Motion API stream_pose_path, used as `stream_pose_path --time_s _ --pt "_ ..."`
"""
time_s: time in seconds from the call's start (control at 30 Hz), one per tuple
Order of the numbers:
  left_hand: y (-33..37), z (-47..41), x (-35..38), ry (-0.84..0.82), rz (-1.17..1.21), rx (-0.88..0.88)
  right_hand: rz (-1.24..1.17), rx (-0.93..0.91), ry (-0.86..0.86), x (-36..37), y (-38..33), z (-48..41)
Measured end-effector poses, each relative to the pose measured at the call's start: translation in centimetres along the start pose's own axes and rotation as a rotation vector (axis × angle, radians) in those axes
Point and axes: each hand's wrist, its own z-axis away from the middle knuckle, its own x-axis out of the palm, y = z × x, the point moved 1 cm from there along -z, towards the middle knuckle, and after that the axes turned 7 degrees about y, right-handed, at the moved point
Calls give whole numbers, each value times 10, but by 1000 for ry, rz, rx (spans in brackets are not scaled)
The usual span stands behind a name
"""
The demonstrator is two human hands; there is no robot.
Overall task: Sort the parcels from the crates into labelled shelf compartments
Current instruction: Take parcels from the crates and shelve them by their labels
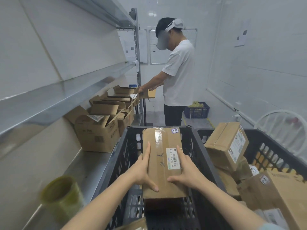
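I hold a long brown cardboard parcel [162, 143] above a black plastic crate [126, 156]. The parcel has clear tape down its middle, a white barcode label and a small sticker marked 23 at its far corner. My left hand [142, 168] grips its left edge, thumb across the near top face. My right hand [184, 170] grips the right side, index finger lying over the barcode label. A second black crate [272, 153] to the right holds several more cardboard parcels [227, 145]. The metal shelf [89, 165] runs along my left.
Open cardboard boxes [98, 131] stand in a row on the shelf. A roll of yellowish tape [63, 196] sits near the shelf's front. Another person [177, 72] stands ahead at the shelf's end, handling a small box. A blue basket [197, 110] is on the floor behind.
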Motion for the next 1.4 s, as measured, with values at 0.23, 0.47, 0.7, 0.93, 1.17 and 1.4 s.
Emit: stream_pose_path --time_s 0.23,0.47,0.7,0.93,1.17,1.4 --pt "5 5 -15 56 3 39 48 -72 27 -11 -14 7" --pt "29 12 -40 156 41 92 52 -97 124 -33 -39 15" --pt "66 58 -68 324 20 90 41 -232 167 -72 -75 38" --pt "112 133 -88 546 30 67 10 -443 188 -116 -111 83" --pt "149 219 -96 696 33 7 13 -604 160 -140 -149 137" --pt "164 304 -77 738 29 -41 33 -643 119 -132 -163 210"
